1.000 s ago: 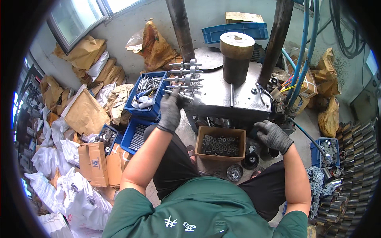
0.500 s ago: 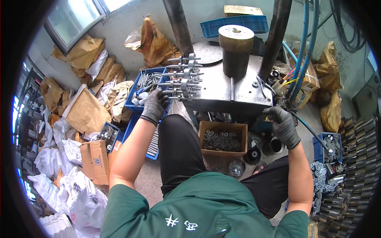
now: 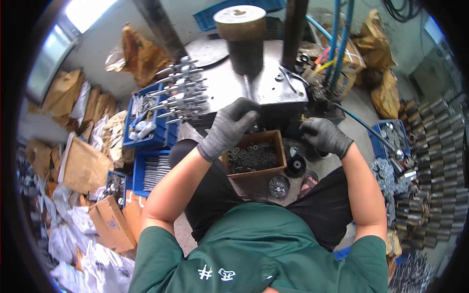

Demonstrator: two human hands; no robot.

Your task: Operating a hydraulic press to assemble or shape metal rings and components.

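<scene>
My left hand (image 3: 228, 128), in a grey glove, is at the front edge of the steel press table (image 3: 215, 90). Its fingers are bent with the thumb apart, just below a slim metal rod (image 3: 247, 87) under the thick ram (image 3: 240, 44). I make out nothing in its grip. My right hand (image 3: 326, 136), also gloved, is curled beside the table's right front corner. A small yellowish tip shows at its fingertips; what it closes on is hidden. Along the table's left edge stands a row of metal parts with pins (image 3: 183, 93).
Below the table sits a cardboard box (image 3: 255, 171) of small metal rings. Blue crates (image 3: 146, 134) of rods and pins stand at left. Pliers (image 3: 293, 83) lie on the table near blue hoses (image 3: 337, 49). Stacked metal tubes (image 3: 430, 176) fill the right side.
My left hand has moved right, from the row of pinned parts to the table's front middle. My right hand stays by the right corner. The whole view has shifted.
</scene>
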